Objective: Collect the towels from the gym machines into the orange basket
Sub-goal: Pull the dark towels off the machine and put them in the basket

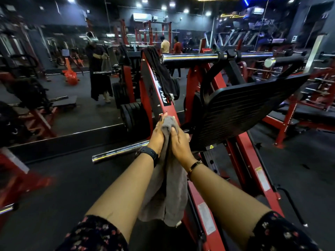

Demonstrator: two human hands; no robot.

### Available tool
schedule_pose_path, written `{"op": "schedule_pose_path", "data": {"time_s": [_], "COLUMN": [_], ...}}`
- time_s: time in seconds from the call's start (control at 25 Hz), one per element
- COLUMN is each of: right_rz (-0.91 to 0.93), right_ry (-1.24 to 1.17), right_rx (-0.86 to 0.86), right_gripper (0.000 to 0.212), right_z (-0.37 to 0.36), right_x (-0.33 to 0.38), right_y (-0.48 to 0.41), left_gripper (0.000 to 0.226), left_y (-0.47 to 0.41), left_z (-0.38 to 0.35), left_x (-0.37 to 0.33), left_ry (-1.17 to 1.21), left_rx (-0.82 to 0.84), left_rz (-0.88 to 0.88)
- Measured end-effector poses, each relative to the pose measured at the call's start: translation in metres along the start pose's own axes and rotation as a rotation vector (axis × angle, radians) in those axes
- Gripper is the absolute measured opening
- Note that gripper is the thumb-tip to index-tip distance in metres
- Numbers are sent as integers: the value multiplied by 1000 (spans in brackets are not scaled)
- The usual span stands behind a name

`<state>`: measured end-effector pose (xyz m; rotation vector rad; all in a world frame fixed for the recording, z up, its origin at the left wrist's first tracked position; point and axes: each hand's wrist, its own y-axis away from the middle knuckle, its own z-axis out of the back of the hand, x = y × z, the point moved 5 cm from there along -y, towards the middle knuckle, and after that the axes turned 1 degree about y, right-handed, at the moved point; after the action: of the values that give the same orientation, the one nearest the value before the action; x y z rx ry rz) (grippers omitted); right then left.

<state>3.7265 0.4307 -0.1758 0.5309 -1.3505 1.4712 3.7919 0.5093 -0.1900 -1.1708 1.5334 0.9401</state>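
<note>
A red-and-black leg press (pixel 208 113) fills the frame, its ribbed black footplate (pixel 241 109) tilted toward the camera, 2 chrome bars (pixel 192 57) jutting left. Behind it, a wall mirror (pixel 63 78) reflects a person holding a cloth. 1 dark garment (pixel 159 73) drapes over the press's upright red frame. In front, 1 grey towel (pixel 168 192) hangs with its long axis vertical, top end bunched and pointing up, loose end hanging down between the forearms. The left hand (pixel 158 135) and right hand (pixel 180 142) press together around its top, both clasping the towel. A black watch (pixel 149 153) circles the left wrist, a gold bracelet (pixel 194 166) the right.
</note>
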Motion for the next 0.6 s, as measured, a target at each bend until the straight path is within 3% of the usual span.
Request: {"op": "schedule_pose_path", "data": {"time_s": [0.04, 0.12, 0.24, 0.4, 0.6], "right_rz": [-6, -32, -71, -96, -100], "right_ry": [7, 65, 52, -27, -156], "right_rx": [14, 14, 39, 109, 162], "right_gripper": [53, 57, 64, 51, 74], "right_z": [-4, -8, -13, -18, -44], "right_x": [-3, -8, -10, 3, 20], "right_y": [10, 26, 41, 52, 57], "left_gripper": [69, 49, 46, 35, 35], "left_y": [-8, -8, 47, 76, 90], "left_z": [7, 22, 13, 13, 37], "left_x": [15, 32, 25, 4, -11], "left_ry": [52, -10, -5, -47, -36], "left_rx": [-26, -163, -107, -104, -121], "left_rz": [-7, -19, 80, -136, -205]}}
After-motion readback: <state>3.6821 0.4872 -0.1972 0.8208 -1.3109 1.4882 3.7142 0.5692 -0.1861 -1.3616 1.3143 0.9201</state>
